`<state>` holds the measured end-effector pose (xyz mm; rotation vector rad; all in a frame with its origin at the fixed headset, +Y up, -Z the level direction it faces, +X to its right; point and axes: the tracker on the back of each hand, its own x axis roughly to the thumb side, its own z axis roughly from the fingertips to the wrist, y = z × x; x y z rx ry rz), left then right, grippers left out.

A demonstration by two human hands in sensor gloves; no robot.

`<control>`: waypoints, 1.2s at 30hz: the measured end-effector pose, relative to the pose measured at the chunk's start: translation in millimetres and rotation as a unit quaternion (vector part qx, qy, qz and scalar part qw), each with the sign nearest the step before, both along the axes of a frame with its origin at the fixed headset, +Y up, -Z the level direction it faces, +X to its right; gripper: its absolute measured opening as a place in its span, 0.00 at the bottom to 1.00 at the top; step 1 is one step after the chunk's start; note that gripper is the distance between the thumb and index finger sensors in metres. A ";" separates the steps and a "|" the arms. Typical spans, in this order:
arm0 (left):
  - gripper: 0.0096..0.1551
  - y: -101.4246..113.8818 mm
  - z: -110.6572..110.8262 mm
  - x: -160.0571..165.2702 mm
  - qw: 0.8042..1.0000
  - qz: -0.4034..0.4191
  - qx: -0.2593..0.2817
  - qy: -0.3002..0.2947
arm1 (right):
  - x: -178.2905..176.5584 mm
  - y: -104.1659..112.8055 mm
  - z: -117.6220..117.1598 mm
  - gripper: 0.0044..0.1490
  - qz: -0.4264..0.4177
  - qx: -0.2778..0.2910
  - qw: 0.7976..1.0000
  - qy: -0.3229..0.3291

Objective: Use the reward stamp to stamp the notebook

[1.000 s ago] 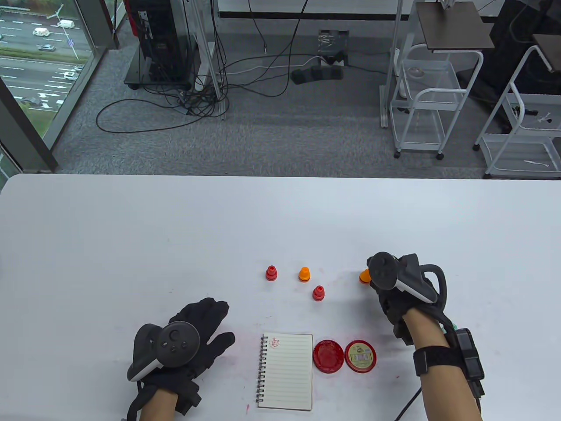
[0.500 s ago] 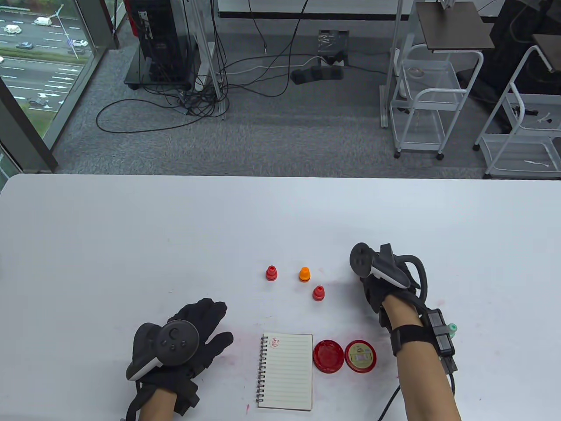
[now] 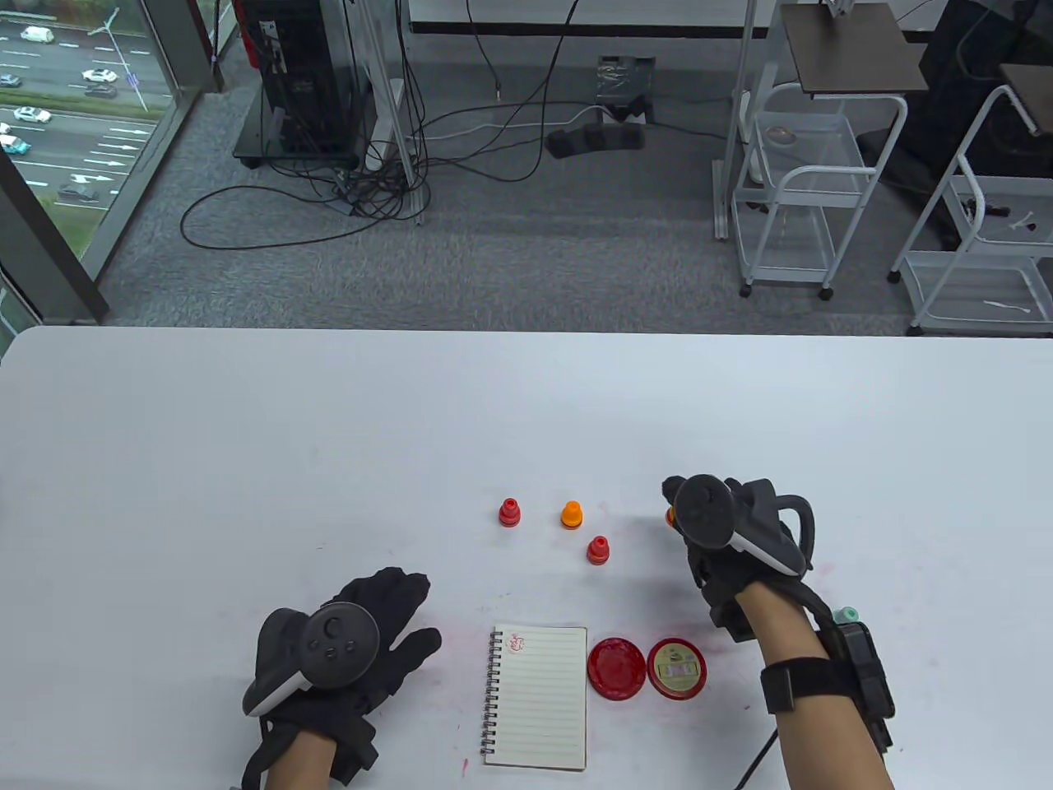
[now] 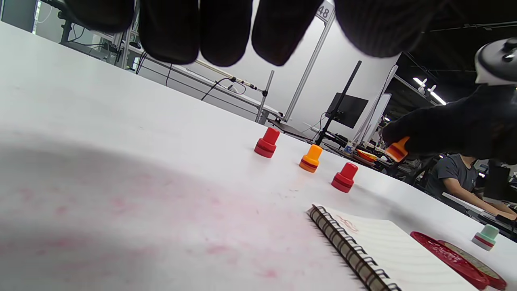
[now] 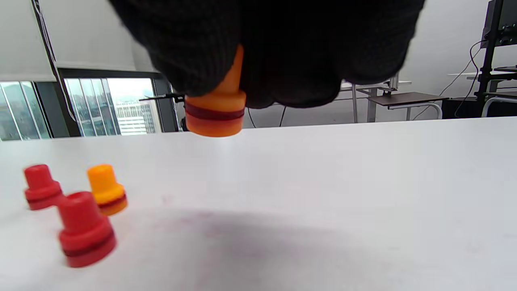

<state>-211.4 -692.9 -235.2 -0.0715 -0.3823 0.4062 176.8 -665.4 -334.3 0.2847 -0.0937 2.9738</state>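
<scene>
Table view: white bench [image 3: 247,428] carrying a spiral notebook [image 3: 539,698] near the front edge, one red imprint already at its top-left corner; just beside it on the right an open red ink pad [image 3: 616,668], touching its lid [image 3: 676,668]. Farther back, three small stamps standing free, two red [image 3: 509,513] [image 3: 598,550] and one orange [image 3: 572,515]. Right hand [image 3: 728,547] raised to the right of these, a sliver of orange stamp showing at its fingers. Left hand [image 3: 362,638] lies flat on the bench left of the notebook, fingers spread wide, holding nothing. Left wrist view: left fingers [image 4: 226,32] hang over the bench; notebook [image 4: 387,250] lower right, ink pad [image 4: 448,258] beyond it, a small pale green stamp [image 4: 486,236] at far right; the right hand [image 4: 460,125] grips the orange reward stamp [image 4: 398,148] clear above the bench. Right wrist view: right fingers [image 5: 194,52] pinch the orange reward stamp [image 5: 216,107] by its handle, base down, lifted off the surface. Step in hand, as judged: stamp picked up, carry under way; neither inking nor stamping done. Next move calls for bringing the stamp toward the front, pressing its face on the red pad, then setting it squarely on a blank part of the page.
</scene>
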 end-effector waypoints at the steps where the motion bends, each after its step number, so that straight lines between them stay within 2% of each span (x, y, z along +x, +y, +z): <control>1: 0.45 -0.6 0.4 1.2 1.000 0.002 -0.004 -0.003 | -0.5 6.2 9.2 0.31 -0.013 0.008 1.000 0.004; 6: 0.45 2.0 3.1 -3.7 1.000 0.029 -0.005 0.003 | -4.8 23.2 47.1 0.31 -0.074 0.030 0.997 0.018; 10: 0.45 3.9 5.5 1.7 0.999 0.043 0.006 -0.009 | -11.9 23.4 70.7 0.31 -0.125 0.031 0.991 0.040; 16: 0.46 3.0 11.9 25.1 0.997 0.049 0.018 -0.054 | -30.7 6.3 100.1 0.32 -0.205 0.045 0.976 0.055; 18: 0.46 2.9 13.4 31.5 0.996 0.051 0.020 -0.067 | -36.0 -2.7 108.9 0.32 -0.236 0.059 0.968 0.060; 20: 0.46 1.8 15.0 36.3 0.995 0.057 0.022 -0.075 | -40.6 -19.2 117.4 0.32 -0.294 0.065 0.952 0.059; 22: 0.46 0.6 15.7 40.3 0.995 0.063 0.018 -0.080 | -45.2 -28.0 120.8 0.31 -0.339 0.026 0.939 0.062; 27: 0.46 -0.1 20.1 54.3 0.992 0.070 0.025 -0.097 | -52.4 -33.7 126.6 0.30 -0.412 0.035 0.907 0.086; 32: 0.47 1.7 28.3 77.0 0.990 0.064 0.057 -0.116 | -63.9 -35.6 127.4 0.30 -0.420 0.019 0.901 0.101; 36: 0.52 2.5 30.8 91.0 0.989 0.046 0.052 -0.131 | -72.6 -36.4 130.1 0.30 -0.406 0.011 0.906 0.119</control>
